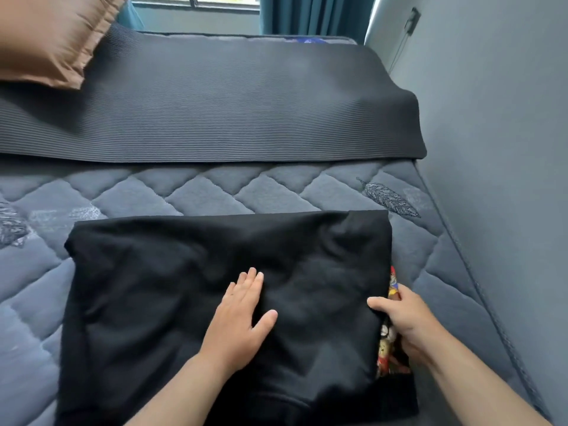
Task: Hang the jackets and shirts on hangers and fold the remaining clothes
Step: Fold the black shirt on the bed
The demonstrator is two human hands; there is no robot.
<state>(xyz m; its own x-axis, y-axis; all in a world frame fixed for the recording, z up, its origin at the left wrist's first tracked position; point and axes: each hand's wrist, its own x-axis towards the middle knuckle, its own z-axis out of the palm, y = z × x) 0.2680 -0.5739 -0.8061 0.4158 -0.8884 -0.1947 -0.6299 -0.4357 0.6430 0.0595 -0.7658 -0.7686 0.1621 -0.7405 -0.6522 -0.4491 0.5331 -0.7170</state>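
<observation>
A black garment point(172, 287) lies partly folded on the quilted bed, with a colourful print point(388, 348) showing along its right edge. My left hand point(242, 315) presses flat on the middle of the cloth, fingers straight. At the right edge my right hand point(402, 321) grips the garment, thumb on top and fingers tucked under the fold beside the print. No hangers are in view.
A quilted blue-grey mattress cover point(215, 195) surrounds the garment. A dark ribbed blanket point(215, 103) spreads across the far half of the bed. A brown pillow point(46, 35) sits at the far left. A grey wall point(491, 149) runs close along the right side.
</observation>
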